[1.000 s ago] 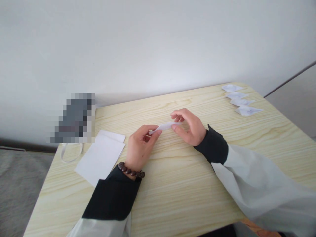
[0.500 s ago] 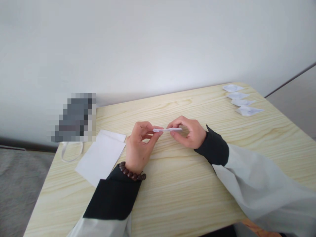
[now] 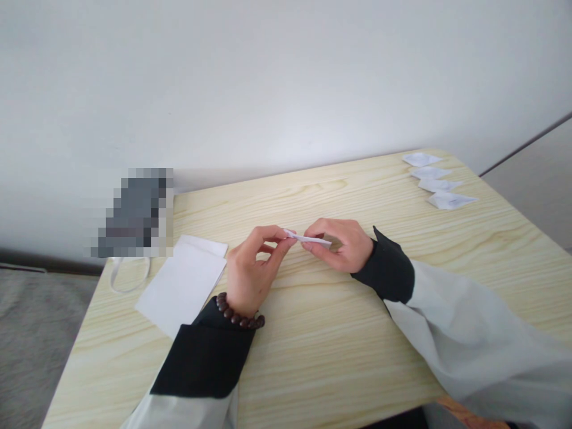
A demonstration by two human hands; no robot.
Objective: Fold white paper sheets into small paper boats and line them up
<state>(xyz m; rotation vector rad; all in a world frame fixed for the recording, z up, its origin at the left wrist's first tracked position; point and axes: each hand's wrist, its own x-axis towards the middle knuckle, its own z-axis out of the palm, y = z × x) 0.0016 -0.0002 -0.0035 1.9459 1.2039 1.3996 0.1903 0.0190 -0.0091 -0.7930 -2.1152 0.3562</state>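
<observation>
A narrow strip of folded white paper (image 3: 300,238) is held edge-on to me above the middle of the table. My left hand (image 3: 257,265) pinches its left end between thumb and fingers. The thumb and fingers of my right hand (image 3: 339,243) close on its right part, and the far right tip sticks out past them. Which folds the paper has cannot be seen from this angle. A dark bead bracelet (image 3: 239,317) circles my left wrist.
White paper sheets (image 3: 183,286) lie left of my left hand. Several folded paper pieces (image 3: 451,200) form a row at the table's (image 3: 339,345) far right corner. A blurred dark object (image 3: 134,208) and a white loop (image 3: 129,286) are at the left edge, by the wall.
The folded paper has tilted, its right end now lower than its left, and its left end shows less beyond my fingers. Both hands have shifted slightly and stay on it.
</observation>
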